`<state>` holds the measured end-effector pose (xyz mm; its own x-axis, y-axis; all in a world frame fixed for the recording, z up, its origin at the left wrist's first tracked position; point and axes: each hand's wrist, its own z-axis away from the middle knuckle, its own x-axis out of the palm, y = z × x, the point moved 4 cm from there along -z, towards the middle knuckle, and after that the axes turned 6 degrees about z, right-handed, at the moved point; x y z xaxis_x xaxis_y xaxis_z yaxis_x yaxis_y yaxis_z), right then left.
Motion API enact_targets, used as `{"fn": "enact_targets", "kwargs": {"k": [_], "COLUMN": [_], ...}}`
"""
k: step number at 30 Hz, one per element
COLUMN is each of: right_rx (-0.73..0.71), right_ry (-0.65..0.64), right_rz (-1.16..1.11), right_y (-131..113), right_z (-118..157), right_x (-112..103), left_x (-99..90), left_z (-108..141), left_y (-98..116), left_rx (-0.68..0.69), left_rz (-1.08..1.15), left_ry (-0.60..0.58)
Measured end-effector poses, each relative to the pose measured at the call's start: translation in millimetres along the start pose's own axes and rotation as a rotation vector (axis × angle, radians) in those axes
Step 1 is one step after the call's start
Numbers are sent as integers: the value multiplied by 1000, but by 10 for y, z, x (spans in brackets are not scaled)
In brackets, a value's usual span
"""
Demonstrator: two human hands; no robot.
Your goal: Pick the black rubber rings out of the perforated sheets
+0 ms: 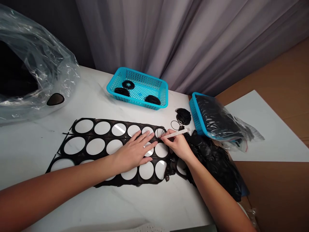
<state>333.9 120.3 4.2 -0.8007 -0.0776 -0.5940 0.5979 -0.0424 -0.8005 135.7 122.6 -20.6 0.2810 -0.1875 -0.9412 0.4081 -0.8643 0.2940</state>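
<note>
The black sheet with holes (103,137) lay in the middle of the tabletop (156,203) under the left hand (134,149), fingers spread. The right hand (177,144) pinched a white tool (177,133) by the sheet's far right corner. If the tool slipped, the thin sheet might have torn.

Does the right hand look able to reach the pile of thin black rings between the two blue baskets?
Probably yes: the pile of black rings lies just beyond the right hand, with nothing seen covering it. However, that hand grips a slim white tool, so it is partly occupied.
</note>
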Motion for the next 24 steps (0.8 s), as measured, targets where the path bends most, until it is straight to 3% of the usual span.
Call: {"fn": "enact_targets", "kwargs": {"k": [9,12,19,21,24], "right_rx": [39,-26,-416,-428,-271], "right_ry": [10,13,66,88,342], "right_rz": [-35,19,669,810,977], "right_y": [38,24,-215,-222,-162], "right_z": [-2,15,227,169,-61], "right_x": [7,14,190,120,-244], "left_x": [-2,-4,35,56,68], "left_z": [17,13,18,27,34], "left_y": [0,2,-6,-11,-17], "left_rx": [5,-2,-14,-12,-14], "left_rz": [23,15,55,65,74], "left_ry": [32,21,29,39,28]}}
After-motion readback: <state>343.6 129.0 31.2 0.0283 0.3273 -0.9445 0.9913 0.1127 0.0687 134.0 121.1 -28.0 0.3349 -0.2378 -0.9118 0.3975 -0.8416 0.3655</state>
